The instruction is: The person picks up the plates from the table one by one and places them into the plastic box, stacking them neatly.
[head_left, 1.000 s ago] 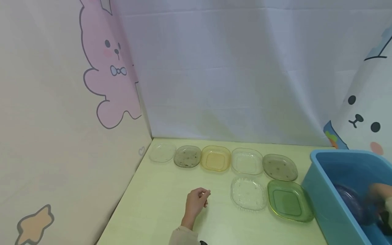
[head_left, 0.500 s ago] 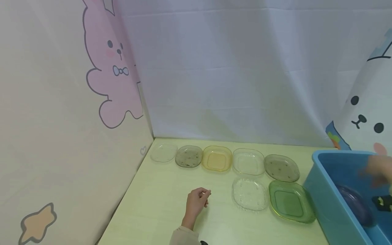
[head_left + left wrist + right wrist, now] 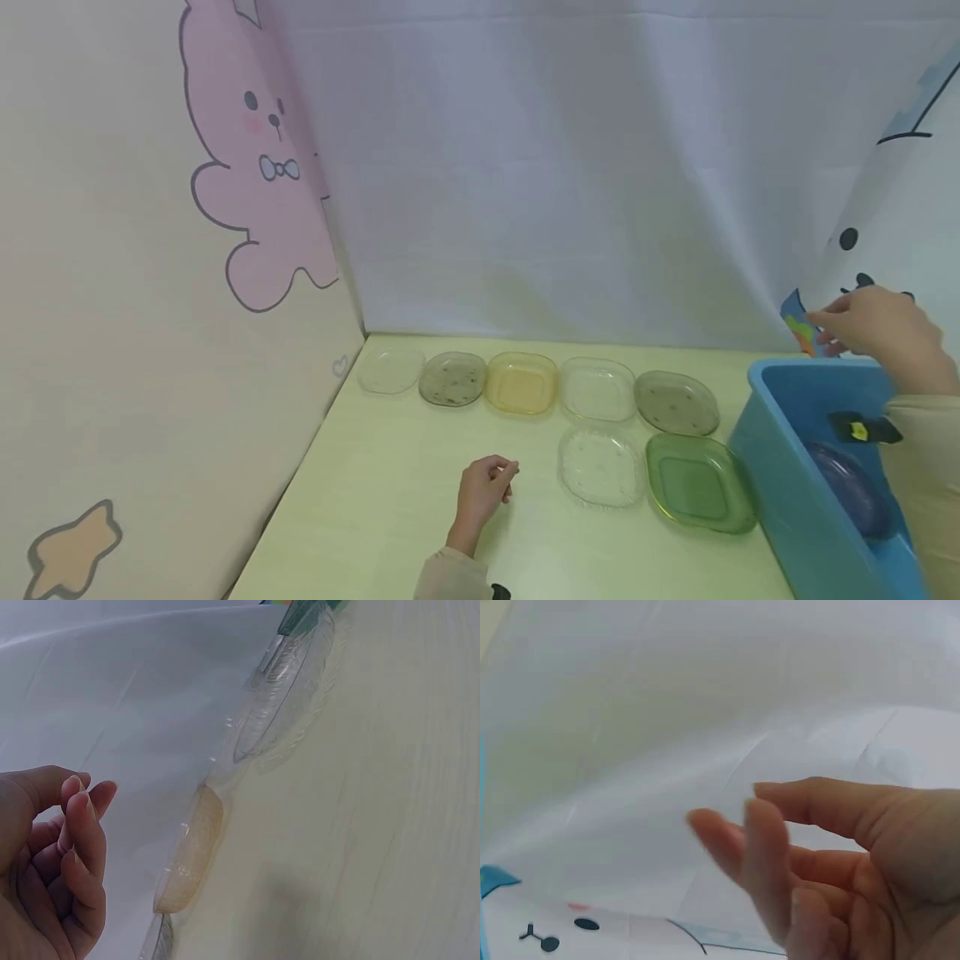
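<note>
My left hand [image 3: 482,493] hovers over the pale yellow table, fingers loosely curled and holding nothing, as the left wrist view of that hand [image 3: 56,862] also shows. My right hand [image 3: 881,329] is raised above the far rim of a blue bin [image 3: 795,492]. Its fingers [image 3: 769,855] are loosely bent with nothing between them. Inside the bin lies a dark purple dish [image 3: 851,492], partly hidden by the right sleeve. Nearest the bin on the table are a green square dish [image 3: 697,483] and a clear ridged-edge dish [image 3: 600,467].
Along the table's back edge stand a clear dish [image 3: 390,371], a grey dish [image 3: 452,379], an amber dish [image 3: 521,383], another clear dish [image 3: 597,389] and a second grey dish [image 3: 677,402]. Cartoon-printed cloth walls [image 3: 525,167] enclose the back and sides.
My right hand has moved up out of the blue bin to above its far rim, leaving the purple dish inside. The left hand stays in place. The head view shifts slightly.
</note>
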Action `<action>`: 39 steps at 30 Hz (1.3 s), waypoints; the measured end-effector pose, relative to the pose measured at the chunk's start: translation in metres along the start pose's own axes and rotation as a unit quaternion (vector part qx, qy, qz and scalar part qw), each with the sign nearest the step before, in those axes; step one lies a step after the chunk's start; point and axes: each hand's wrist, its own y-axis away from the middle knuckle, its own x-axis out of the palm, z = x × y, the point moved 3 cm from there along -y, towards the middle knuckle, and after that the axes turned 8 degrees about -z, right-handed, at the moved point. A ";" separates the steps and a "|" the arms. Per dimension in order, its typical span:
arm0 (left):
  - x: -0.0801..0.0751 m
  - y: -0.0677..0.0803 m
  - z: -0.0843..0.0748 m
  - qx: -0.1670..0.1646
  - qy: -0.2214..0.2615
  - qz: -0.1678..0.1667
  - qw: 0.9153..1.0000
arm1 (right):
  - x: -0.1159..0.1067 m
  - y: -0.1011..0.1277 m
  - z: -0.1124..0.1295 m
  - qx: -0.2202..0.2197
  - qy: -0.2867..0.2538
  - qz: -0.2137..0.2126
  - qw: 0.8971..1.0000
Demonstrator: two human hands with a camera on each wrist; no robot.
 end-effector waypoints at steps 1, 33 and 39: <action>0.001 0.000 0.000 0.000 0.001 0.003 1.000 | -0.002 0.001 0.006 -0.002 -0.011 -0.018 1.000; 0.032 -0.011 -0.002 -0.011 -0.034 0.023 0.999 | 0.160 0.047 0.082 -0.078 -0.303 -0.394 0.864; 0.041 -0.013 0.002 -0.024 -0.076 0.047 0.996 | 0.188 0.056 0.064 -0.065 -0.283 -0.371 0.882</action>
